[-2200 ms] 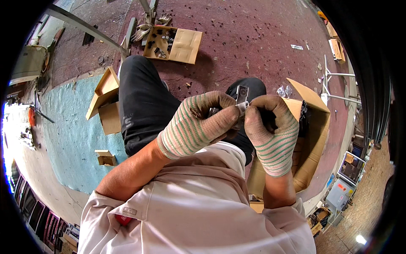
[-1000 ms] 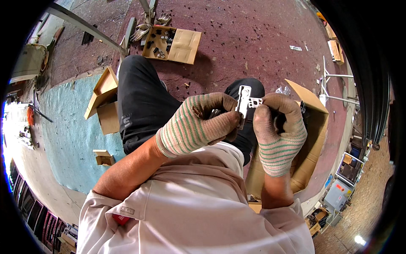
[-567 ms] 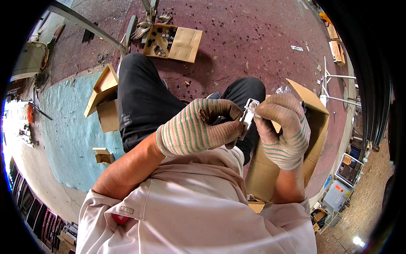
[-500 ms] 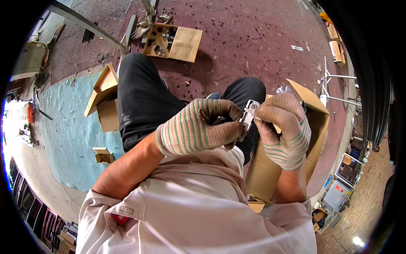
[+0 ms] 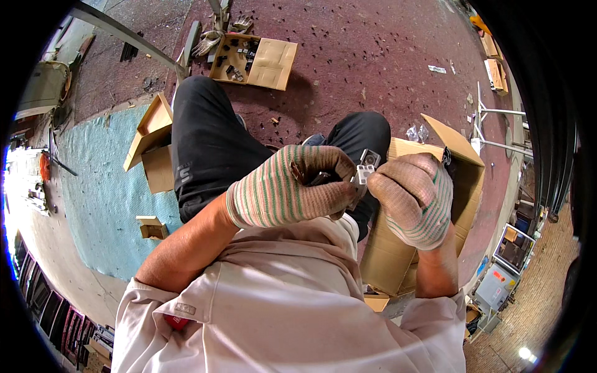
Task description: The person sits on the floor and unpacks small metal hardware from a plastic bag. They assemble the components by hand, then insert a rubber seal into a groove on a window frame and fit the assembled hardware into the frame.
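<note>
A small silvery metal fitting [image 5: 369,163] with square cut-outs and a round hole is pinched between thumb and fingers of my left hand [image 5: 292,188]. Something dark shows inside that hand's curled fingers, too hidden to name. My right hand [image 5: 413,198] is closed with its fingertips against the fitting's right side. Whatever those fingers hold is out of sight. Both hands wear striped knit gloves and are raised above my lap.
An open cardboard box [image 5: 388,255] stands by my right leg. Ahead on the reddish floor lies a shallow carton [image 5: 272,64] with small dark and metal parts, spare gloves [image 5: 207,45] beside it. Cardboard pieces [image 5: 158,168] lie left. A metal leg [image 5: 134,38] slants at upper left.
My right hand has turned and its fingers have curled in more tightly beside the fitting. The fitting has tilted, showing its holed face. My left hand has barely moved.
</note>
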### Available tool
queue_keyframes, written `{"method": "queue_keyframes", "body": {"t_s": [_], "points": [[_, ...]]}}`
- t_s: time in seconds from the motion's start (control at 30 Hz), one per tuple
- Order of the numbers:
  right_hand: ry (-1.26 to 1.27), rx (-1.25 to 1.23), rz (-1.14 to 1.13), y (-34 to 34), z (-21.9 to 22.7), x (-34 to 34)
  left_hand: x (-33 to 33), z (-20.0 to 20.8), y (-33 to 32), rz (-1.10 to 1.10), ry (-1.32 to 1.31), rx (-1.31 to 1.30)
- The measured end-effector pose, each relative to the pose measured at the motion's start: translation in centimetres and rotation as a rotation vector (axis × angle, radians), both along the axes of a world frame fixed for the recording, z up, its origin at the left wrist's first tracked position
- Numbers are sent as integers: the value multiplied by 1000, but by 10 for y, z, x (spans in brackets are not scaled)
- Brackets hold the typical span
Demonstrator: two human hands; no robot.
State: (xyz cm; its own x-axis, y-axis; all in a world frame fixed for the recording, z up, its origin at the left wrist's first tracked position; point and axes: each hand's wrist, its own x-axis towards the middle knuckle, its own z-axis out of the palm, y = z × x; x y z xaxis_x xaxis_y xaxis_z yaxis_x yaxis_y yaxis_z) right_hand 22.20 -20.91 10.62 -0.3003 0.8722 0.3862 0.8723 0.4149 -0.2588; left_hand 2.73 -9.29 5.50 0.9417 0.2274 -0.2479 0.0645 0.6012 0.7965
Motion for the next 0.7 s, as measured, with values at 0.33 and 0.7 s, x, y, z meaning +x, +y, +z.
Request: {"method": "queue_keyframes", "body": {"t_s": [0.33,0.7], "points": [[145,-89,-83,-8,-5,-5,1,0,-3,17,45,132],[616,-159,-492,-17,-25,-35,0,4,-4,50,116,213]]}}
